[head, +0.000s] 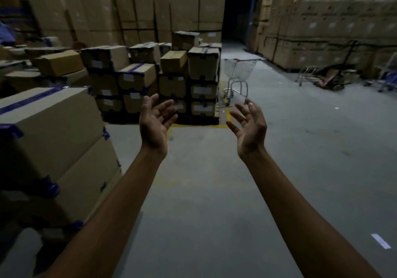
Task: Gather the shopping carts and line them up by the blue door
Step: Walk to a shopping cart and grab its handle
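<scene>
2 empty palms, 1 wire cart ahead
Left hand (155,123) and right hand (249,125) spread relaxed fingers; steel-mesh shopping cart (239,71) stands beside taped cardboard boxes (189,79).

Wire metal cart (239,71); matt cardboard boxes (51,118); smooth concrete floor (214,191).

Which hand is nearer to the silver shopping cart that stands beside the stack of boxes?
Right. The right hand is held out, open, almost in line with the shopping cart ahead; the left hand is further to its left. Neither touches it.
</scene>
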The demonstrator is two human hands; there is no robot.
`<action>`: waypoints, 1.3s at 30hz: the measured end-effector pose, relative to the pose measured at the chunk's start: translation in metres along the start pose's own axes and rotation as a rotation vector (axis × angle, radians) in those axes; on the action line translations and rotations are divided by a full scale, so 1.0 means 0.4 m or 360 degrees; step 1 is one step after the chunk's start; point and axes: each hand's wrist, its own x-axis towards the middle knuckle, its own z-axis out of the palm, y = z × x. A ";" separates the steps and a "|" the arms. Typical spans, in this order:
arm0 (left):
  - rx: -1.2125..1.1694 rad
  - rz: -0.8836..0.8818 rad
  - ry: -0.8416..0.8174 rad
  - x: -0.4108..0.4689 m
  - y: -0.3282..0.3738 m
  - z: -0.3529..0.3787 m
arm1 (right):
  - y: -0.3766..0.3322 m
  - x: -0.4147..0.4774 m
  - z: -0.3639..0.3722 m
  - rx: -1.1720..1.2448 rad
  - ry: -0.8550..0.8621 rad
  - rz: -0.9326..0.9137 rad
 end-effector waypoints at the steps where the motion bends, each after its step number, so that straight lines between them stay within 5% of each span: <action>1: 0.0019 0.0008 -0.0032 0.061 -0.008 0.006 | 0.007 0.048 0.019 0.0004 0.0031 -0.0024; 12: 0.0281 0.0073 -0.0299 0.583 -0.193 0.135 | 0.086 0.493 0.064 -0.0151 0.0272 -0.0271; 18: 0.0286 -0.0083 -0.0354 0.813 -0.387 0.274 | 0.147 0.775 -0.014 -0.0134 0.0367 -0.0298; 39: 0.0413 0.0006 -0.0359 1.576 -0.973 0.856 | 0.176 1.860 -0.300 -0.0274 0.0353 -0.0313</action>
